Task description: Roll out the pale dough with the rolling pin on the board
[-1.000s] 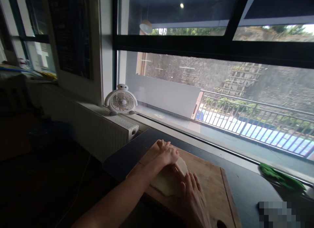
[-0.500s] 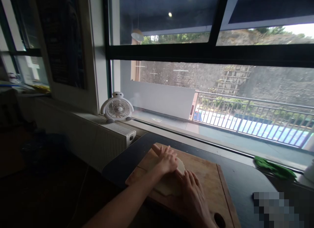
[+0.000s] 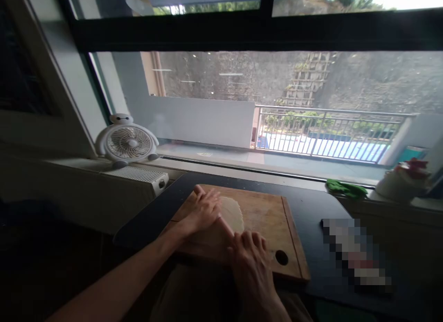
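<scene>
A wooden rolling pin (image 3: 225,227) lies slantwise across a flat pale sheet of dough (image 3: 234,212). My left hand (image 3: 206,208) rests over the pin's far left part, fingers bent across it. Lower down, my right hand (image 3: 249,253) grips the near end, which its fingers mostly hide. The dough shows on both sides of the pin, partly covered by my left hand and forearm. Under it is a wooden cutting board (image 3: 265,211) with a dark round hole near its right corner.
The board sits on a dark table (image 3: 304,225) by the window. A blurred-out flat object (image 3: 356,253) lies on the right. Beyond are a green cloth (image 3: 346,188) and a white container (image 3: 398,183). A white fan (image 3: 129,141) stands on the left, near a radiator (image 3: 138,181).
My view has turned to the right and downward. The rolling pin has moved back to the left over the dough with both hands, and more dough shows on its far right side.
</scene>
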{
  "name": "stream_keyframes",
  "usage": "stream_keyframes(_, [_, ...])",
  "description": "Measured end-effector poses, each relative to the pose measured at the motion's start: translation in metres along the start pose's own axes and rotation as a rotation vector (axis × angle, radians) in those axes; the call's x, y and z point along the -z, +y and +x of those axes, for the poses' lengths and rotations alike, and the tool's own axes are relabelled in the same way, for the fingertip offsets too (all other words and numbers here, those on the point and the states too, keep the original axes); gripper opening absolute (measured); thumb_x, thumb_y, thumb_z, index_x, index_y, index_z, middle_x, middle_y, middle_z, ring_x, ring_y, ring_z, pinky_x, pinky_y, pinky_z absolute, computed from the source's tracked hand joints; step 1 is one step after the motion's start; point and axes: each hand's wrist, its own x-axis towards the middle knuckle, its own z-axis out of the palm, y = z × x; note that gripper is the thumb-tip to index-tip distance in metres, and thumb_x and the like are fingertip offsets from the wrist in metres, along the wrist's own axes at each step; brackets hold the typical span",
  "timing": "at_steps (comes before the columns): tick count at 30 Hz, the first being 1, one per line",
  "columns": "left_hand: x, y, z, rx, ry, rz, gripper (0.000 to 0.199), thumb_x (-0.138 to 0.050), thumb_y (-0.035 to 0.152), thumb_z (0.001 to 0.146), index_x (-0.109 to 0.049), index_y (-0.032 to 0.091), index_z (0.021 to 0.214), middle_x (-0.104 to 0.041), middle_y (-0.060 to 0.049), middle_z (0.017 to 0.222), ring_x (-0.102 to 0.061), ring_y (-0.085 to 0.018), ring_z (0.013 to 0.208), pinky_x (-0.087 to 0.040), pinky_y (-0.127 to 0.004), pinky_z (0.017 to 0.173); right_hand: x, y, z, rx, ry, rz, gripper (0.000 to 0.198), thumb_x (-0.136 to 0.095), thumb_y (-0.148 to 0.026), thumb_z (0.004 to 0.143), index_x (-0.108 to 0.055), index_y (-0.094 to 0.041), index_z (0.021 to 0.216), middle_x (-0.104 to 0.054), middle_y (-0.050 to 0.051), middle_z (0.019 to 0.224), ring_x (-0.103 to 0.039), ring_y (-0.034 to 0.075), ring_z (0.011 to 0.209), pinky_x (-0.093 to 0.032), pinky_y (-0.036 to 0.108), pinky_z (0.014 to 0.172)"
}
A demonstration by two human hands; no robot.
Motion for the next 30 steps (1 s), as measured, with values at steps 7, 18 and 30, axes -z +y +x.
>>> stream_keyframes(7, [-0.013, 0.028, 0.026, 0.076, 0.003, -0.025, 0.035, -0.034, 0.024, 0.086, -0.06, 0.016, 0.108, -0.056, -0.011, 0.121, -0.033, -0.029, 0.125, -0.018, -0.048, 0.102, 0.0, 0.011, 0.006, -0.038, -0.013, 0.07, 0.012, -0.047, -0.033, 0.084, -0.053, -0.023, 0.087, -0.053, 0.001, 0.087, -0.045, 0.019, 0.087, -0.033, 0.036, 0.082])
stream_keyframes(18, [-0.02, 0.055, 0.058, 0.141, -0.006, 0.0, 0.032, -0.04, 0.02, 0.083, -0.058, 0.015, 0.109, -0.057, -0.011, 0.118, -0.033, -0.027, 0.125, -0.016, -0.047, 0.104, -0.003, 0.018, -0.003, 0.023, 0.047, -0.001, 0.014, -0.047, -0.026, 0.084, -0.054, -0.022, 0.096, -0.052, 0.003, 0.083, -0.045, 0.02, 0.082, -0.034, 0.036, 0.075])
stream_keyframes(30, [-0.001, 0.027, -0.013, 0.176, -0.013, -0.031, 0.042, -0.032, 0.03, 0.089, -0.049, 0.014, 0.125, -0.041, -0.012, 0.136, -0.025, -0.027, 0.13, -0.018, -0.049, 0.105, 0.001, -0.015, -0.002, 0.052, -0.034, 0.11, 0.012, -0.047, -0.03, 0.083, -0.055, -0.024, 0.09, -0.053, 0.002, 0.082, -0.045, 0.02, 0.082, -0.033, 0.038, 0.077])
